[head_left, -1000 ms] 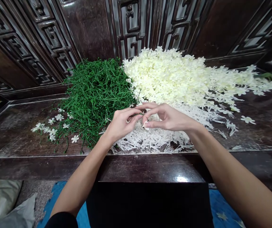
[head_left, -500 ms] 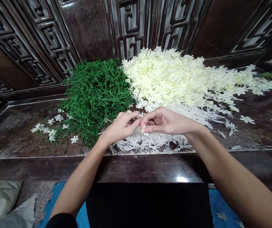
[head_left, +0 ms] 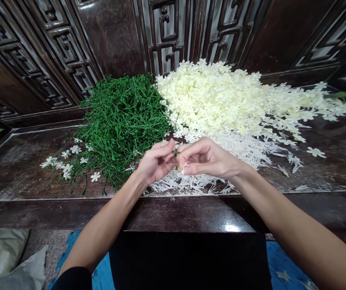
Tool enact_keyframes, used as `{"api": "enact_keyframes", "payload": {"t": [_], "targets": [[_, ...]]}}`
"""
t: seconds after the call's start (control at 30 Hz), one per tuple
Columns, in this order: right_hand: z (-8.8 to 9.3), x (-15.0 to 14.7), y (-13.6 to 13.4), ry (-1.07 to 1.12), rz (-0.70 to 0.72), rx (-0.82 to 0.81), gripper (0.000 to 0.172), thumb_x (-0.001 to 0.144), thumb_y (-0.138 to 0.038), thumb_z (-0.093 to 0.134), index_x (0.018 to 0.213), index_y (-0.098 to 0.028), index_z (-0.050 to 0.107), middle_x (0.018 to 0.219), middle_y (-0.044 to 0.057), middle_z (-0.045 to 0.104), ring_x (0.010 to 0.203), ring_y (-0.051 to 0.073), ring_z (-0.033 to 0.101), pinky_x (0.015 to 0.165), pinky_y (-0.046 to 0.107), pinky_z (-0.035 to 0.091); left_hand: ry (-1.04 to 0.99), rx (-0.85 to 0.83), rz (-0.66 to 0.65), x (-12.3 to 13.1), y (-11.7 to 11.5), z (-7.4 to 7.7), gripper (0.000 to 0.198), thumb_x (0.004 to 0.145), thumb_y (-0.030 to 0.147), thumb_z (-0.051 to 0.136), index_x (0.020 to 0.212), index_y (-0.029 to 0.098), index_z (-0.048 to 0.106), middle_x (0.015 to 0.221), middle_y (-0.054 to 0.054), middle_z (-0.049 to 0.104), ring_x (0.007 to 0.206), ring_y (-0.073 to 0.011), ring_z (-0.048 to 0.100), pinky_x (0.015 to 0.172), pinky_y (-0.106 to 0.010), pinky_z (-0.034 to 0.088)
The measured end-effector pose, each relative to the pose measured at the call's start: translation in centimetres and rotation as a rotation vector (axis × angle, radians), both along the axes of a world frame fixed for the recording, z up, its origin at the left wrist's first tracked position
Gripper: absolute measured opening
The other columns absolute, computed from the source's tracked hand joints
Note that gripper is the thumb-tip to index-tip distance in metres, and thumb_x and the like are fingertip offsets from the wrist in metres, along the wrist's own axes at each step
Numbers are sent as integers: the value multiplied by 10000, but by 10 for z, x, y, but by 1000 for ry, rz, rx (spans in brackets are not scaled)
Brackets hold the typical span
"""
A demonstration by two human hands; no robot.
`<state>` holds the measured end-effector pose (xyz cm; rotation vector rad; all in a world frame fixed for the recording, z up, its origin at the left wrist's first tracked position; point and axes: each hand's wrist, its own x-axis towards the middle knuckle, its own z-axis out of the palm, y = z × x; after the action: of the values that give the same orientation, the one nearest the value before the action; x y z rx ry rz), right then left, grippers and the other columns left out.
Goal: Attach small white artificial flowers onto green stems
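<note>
My left hand [head_left: 157, 162] and my right hand [head_left: 206, 158] meet over the white pieces, fingers bent in a pinch. Between their fingertips shows a short bit of green plastic stem [head_left: 176, 152], which the left fingers grip. At the right thumb tip a small cream-white flower [head_left: 185, 166] is pinched, mostly hidden by the fingers. Thin white stick-like pieces [head_left: 188, 183] lie scattered under both hands. Behind the left hand rises a heap of green stems [head_left: 127, 108]. A large pile of cream-white flowers [head_left: 215, 96] lies beyond the right hand.
Several white flowers on green stems [head_left: 66, 166] lie to the left on the dark wooden bench [head_left: 16, 169]. A carved wooden back panel [head_left: 115, 40] stands behind the piles. Pale sacks [head_left: 7, 249] are on the floor at lower left.
My left hand has turned so that its palm and thumb show more, and its thumb has lifted. The green stem now shows between the hands. My right hand stays nearly in place.
</note>
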<state>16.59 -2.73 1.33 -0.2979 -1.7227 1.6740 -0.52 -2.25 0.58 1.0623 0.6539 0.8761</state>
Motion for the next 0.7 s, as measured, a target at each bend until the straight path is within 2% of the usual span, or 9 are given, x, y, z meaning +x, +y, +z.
{"api": "enact_keyframes", "payload": {"t": [0.1, 0.17, 0.3, 0.4, 0.5, 0.6, 0.7], "targets": [[-5, 2, 5, 159, -42, -40, 29, 780, -197, 773, 779, -226, 770, 650, -33, 593, 560, 73, 440, 539, 240, 397, -237, -125, 49, -1, 1, 6, 603, 963, 431, 491, 459, 172, 285, 501, 37, 197, 483, -89, 336, 512, -224, 411], [-8, 5, 9, 205, -97, -77, 33, 780, -208, 779, 797, -236, 778, 655, -27, 592, 606, 84, 475, 595, 256, 436, -315, -168, 52, -3, 4, 9, 595, 998, 408, 416, 458, 162, 361, 514, 35, 199, 497, -92, 355, 506, -211, 403], [-11, 11, 17, 92, -105, -92, 37, 772, -193, 780, 778, -228, 770, 647, -38, 570, 597, 79, 472, 602, 258, 430, -260, -156, 77, -6, 15, 6, 444, 1011, 317, 411, 677, 122, 629, 539, 36, 291, 515, -85, 385, 524, -205, 411], [-11, 14, 19, 25, -109, -62, 44, 784, -186, 766, 775, -229, 762, 634, -42, 562, 570, 74, 436, 548, 246, 372, -202, -57, 152, -10, 22, -2, 273, 988, 200, 467, 859, 102, 687, 599, 13, 444, 580, -81, 475, 587, -203, 449], [-11, 15, 20, -41, -149, -32, 28, 786, -202, 763, 778, -229, 757, 641, -37, 567, 579, 82, 439, 550, 252, 368, -175, 41, 181, -13, 24, -6, 160, 953, 178, 546, 934, 122, 695, 697, -10, 583, 682, -92, 573, 720, -235, 508], [-12, 16, 22, -123, -299, -22, 47, 768, -252, 784, 797, -229, 756, 741, -12, 608, 668, 107, 498, 633, 286, 427, -183, 95, 186, -14, 24, -7, 89, 876, 244, 687, 890, 157, 694, 744, -8, 661, 745, -102, 620, 822, -271, 521], [-14, 17, 24, -150, -513, -9, 116, 745, -306, 805, 813, -225, 758, 849, 11, 621, 768, 130, 536, 733, 324, 452, -161, 126, 215, -14, 25, -9, 170, 796, 318, 776, 841, 176, 693, 771, -9, 708, 736, -86, 614, 722, -206, 493]]}}
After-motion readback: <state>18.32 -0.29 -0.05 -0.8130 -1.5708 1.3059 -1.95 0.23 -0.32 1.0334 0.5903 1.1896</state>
